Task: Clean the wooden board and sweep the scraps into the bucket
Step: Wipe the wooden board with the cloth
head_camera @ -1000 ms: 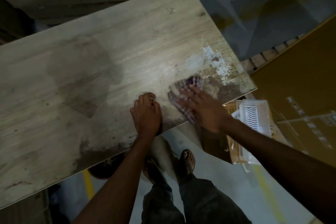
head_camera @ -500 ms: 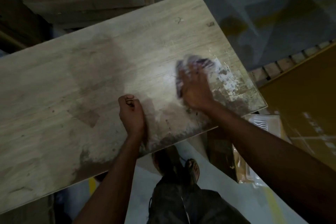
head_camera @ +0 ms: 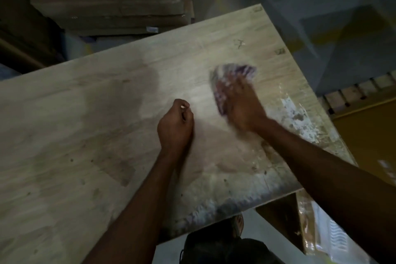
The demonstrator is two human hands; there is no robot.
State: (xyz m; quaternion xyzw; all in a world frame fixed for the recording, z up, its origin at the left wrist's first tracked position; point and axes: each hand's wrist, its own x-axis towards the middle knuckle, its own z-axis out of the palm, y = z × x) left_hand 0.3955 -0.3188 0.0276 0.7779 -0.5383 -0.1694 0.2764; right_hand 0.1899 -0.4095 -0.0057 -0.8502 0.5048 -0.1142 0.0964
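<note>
While left hand (head_camera: 174, 128) rests fisted on the wooden board (head_camera: 85, 135), right hand (head_camera: 242, 109) presses the cloth (head_camera: 234, 70) flat, heavily blurred.

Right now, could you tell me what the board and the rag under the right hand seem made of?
Wooden board: pale wood or wood-look laminate, matt, with grain streaks and dark damp-looking patches. Rag under the right hand: probably soft cloth, purplish-white and bunched; blur leaves it open.
</note>
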